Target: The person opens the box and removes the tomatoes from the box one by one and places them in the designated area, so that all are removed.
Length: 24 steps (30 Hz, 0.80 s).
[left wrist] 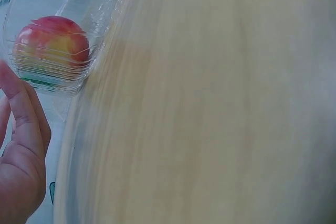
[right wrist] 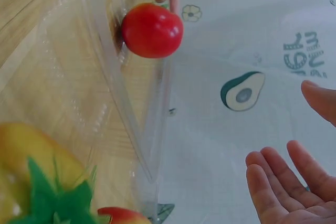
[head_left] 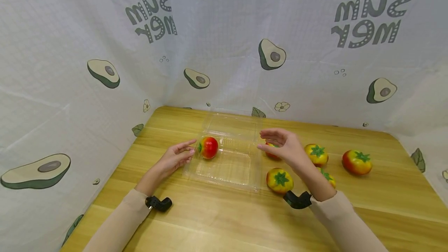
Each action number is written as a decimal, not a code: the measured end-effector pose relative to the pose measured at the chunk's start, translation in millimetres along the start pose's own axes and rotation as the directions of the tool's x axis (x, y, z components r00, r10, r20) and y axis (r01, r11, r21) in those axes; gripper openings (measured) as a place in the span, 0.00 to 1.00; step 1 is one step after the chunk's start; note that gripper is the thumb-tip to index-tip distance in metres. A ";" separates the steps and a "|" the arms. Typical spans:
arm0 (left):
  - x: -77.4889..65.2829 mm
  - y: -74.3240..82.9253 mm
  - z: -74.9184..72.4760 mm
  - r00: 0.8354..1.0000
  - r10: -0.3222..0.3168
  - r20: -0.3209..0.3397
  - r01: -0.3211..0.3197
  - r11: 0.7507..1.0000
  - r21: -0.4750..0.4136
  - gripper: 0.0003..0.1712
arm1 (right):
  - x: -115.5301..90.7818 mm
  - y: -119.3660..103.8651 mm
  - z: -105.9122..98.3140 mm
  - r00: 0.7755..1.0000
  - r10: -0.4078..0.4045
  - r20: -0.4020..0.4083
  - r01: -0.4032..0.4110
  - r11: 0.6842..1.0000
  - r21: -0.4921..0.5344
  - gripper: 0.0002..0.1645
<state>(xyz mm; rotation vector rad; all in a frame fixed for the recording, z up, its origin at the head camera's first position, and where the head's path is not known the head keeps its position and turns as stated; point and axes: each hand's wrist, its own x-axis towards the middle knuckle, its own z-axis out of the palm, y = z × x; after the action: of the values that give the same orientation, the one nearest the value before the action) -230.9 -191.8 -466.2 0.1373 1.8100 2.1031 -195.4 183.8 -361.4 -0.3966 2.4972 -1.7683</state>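
A clear plastic clamshell container (head_left: pixel 224 170) lies on the table with its lid (head_left: pixel 232 123) folded back. Inside it, at the left, sits one red and yellow tomato (head_left: pixel 209 147), also seen through the ribbed wall in the left wrist view. My left hand (head_left: pixel 176 154) is beside the container's left wall, fingers extended; whether they touch it I cannot tell. Over the right side my right hand (head_left: pixel 285 146) hovers, fingers relaxed and thumb apart, holding nothing. Partly behind that hand is another tomato (head_left: pixel 271 151).
Right of the container stand a yellow tomato (head_left: pixel 280 181), another tomato (head_left: pixel 316 154) farther back, and one partly hidden by the right forearm (head_left: pixel 328 179). A red and yellow tomato (head_left: pixel 357 162) lies farthest right. A printed white curtain (head_left: pixel 224 42) borders the wooden table (head_left: pixel 196 221).
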 end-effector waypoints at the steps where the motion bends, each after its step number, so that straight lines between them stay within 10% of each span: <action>1: 0.0 -0.1 0.0 1.000 -0.001 0.001 0.001 1.000 0.001 0.31 | 1.9 -0.2 1.6 1.000 -0.002 0.003 0.002 1.000 0.003 0.31; 24: 0.6 -1.2 -0.6 1.000 -0.002 -0.008 0.002 1.000 -0.030 0.31 | 51.7 3.7 40.3 0.996 -0.023 0.090 0.013 0.994 0.112 0.32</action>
<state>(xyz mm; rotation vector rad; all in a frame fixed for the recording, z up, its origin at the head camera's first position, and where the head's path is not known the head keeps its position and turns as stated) -231.4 -192.0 -467.6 0.1201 1.7816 2.1310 -238.1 135.5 -373.4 -0.4825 2.3286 -1.8414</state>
